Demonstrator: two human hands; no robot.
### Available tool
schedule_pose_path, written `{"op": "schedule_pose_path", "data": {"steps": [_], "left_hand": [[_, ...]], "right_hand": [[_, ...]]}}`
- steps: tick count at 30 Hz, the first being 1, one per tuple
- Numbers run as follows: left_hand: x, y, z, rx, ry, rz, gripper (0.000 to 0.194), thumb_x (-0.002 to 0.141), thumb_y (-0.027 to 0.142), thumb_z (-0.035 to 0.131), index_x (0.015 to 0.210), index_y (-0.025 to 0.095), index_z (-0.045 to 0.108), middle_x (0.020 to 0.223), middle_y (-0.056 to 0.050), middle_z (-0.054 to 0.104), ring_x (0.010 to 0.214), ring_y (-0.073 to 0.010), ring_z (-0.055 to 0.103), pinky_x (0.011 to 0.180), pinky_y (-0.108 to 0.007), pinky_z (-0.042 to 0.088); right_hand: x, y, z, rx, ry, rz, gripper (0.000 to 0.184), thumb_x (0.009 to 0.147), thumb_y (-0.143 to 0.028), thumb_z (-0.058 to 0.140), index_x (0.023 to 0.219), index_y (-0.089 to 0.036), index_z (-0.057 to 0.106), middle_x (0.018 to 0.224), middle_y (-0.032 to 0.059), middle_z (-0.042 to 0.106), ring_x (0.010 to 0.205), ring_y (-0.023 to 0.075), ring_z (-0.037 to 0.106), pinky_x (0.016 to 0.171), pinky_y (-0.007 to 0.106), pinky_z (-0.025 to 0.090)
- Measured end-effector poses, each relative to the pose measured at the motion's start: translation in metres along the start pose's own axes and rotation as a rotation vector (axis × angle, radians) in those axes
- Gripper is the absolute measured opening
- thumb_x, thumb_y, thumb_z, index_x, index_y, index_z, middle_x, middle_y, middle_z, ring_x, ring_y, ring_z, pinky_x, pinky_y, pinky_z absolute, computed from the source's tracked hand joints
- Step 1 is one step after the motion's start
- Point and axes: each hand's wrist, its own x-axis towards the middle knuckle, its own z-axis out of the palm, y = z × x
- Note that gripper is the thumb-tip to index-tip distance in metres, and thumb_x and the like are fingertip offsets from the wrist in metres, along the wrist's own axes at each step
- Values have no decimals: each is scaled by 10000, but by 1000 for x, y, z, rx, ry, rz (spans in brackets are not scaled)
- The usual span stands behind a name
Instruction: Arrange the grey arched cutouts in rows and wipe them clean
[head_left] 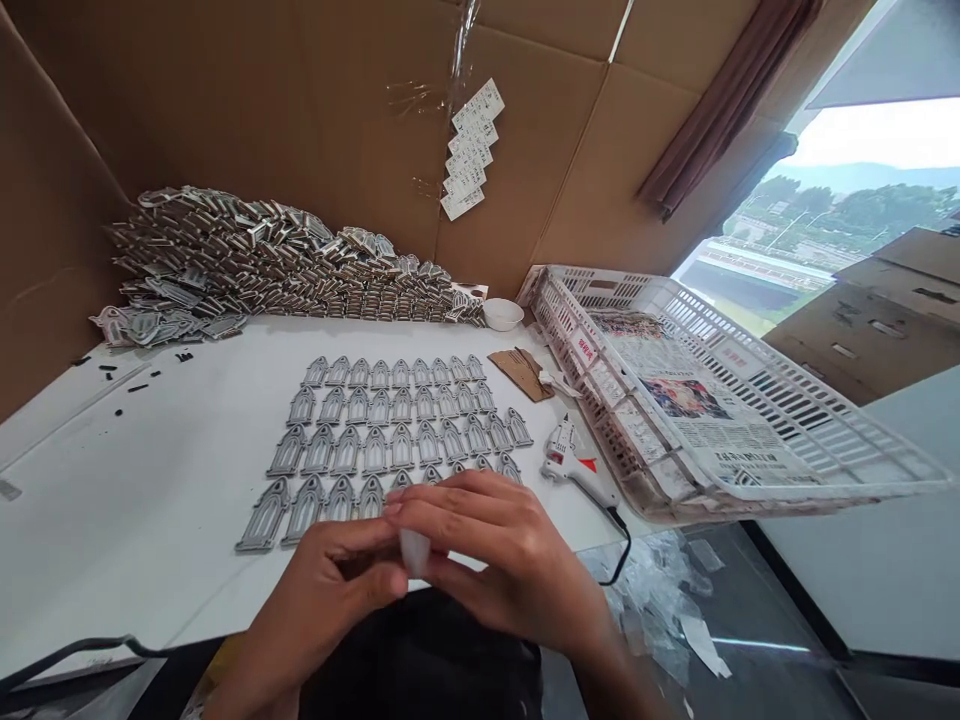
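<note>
Over the near edge of the white table (150, 520), my left hand (322, 590) and my right hand (495, 560) meet. Between their fingers is a short, whitish translucent stick (414, 552), partly hidden by them. Just beyond my fingertips lie rows of grey arched window-shaped pieces (375, 430), laid flat and close together; my hands cover part of the nearest row. To the right of my right hand, a white hot glue gun (570, 465) lies on the table with its black cord (622, 545) trailing over the edge.
Behind the rows, a long heap of stacked grey arched pieces (262, 255) lies against a cardboard wall (300, 110). A white bowl (502, 314), a cardboard scrap (521, 372) and small black bits (120, 380) lie nearby. A newspaper-lined white plastic crate (720, 400) stands tilted at right.
</note>
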Motion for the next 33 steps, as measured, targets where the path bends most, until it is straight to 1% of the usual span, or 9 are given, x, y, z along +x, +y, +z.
{"op": "schedule_pose_path", "data": {"steps": [4, 7, 11, 14, 18, 21, 23, 29, 33], "left_hand": [[-3, 1, 3, -27, 0, -11, 347, 800, 487, 910, 957, 184, 846, 881, -87, 768, 894, -252, 736, 830, -276, 609], [-3, -2, 5, -39, 20, -2, 240, 826, 411, 892, 852, 184, 816, 804, -62, 745, 800, -210, 717, 776, -253, 602], [-1, -6, 3, -50, 18, -12, 208, 836, 373, 883, 833, 183, 798, 736, -35, 711, 711, -169, 673, 729, -233, 588], [1, -5, 3, 5, 67, -10, 232, 816, 394, 900, 870, 187, 811, 763, -38, 728, 737, -181, 688, 709, -222, 581], [-1, 6, 12, 51, 309, -18, 356, 716, 468, 966, 888, 189, 826, 765, -41, 742, 752, -214, 707, 691, -242, 600], [-5, 16, 25, 4, 523, -26, 479, 622, 510, 1014, 967, 217, 855, 830, -50, 779, 828, -264, 753, 798, -310, 657], [-7, 18, 31, 7, 573, -17, 519, 584, 521, 1032, 985, 237, 865, 918, -60, 804, 881, -291, 772, 846, -345, 675], [-7, -10, 23, 184, 492, 130, 393, 713, 457, 980, 1053, 295, 866, 1063, -63, 811, 965, -300, 786, 839, -320, 681], [-6, -30, 17, 265, 448, 224, 287, 780, 452, 935, 1017, 303, 870, 1156, -63, 798, 1043, -300, 781, 899, -306, 668]], "right_hand": [[0, 0, 0, -15, -1, -14, 338, 1085, -205, 621, 1417, -266, 615, 1376, 36, 761, 1160, 178, 743, 973, 351, 587], [-1, 1, 1, -42, -6, -21, 360, 1085, -186, 595, 1433, -280, 606, 1396, 33, 751, 1160, 178, 735, 968, 357, 594], [-1, 0, 1, -103, -8, -29, 373, 1077, -183, 602, 1439, -272, 606, 1430, 32, 731, 1174, 180, 721, 999, 362, 593], [-2, -5, -3, -195, -16, 6, 416, 1080, -233, 620, 1492, -287, 583, 1495, 61, 682, 1192, 199, 709, 1018, 374, 592], [-8, -16, -10, -250, -8, 58, 559, 1059, -148, 599, 1587, -306, 502, 1575, 78, 602, 1280, 221, 673, 1072, 393, 579], [-14, -23, -16, -242, 41, 94, 628, 1019, -45, 553, 1584, -318, 515, 1534, 71, 626, 1260, 217, 673, 1082, 402, 569], [-14, -24, -17, -204, 92, 92, 587, 1015, -62, 589, 1548, -307, 559, 1458, 73, 673, 1195, 206, 695, 1053, 384, 578], [-5, -12, -13, -13, 141, 70, 518, 980, -360, 798, 1472, -313, 640, 1313, 70, 734, 1147, 202, 712, 984, 350, 598], [-2, -2, -9, 103, 159, 34, 446, 949, -367, 833, 1380, -338, 720, 1225, 54, 762, 1053, 192, 720, 943, 352, 594]]}}
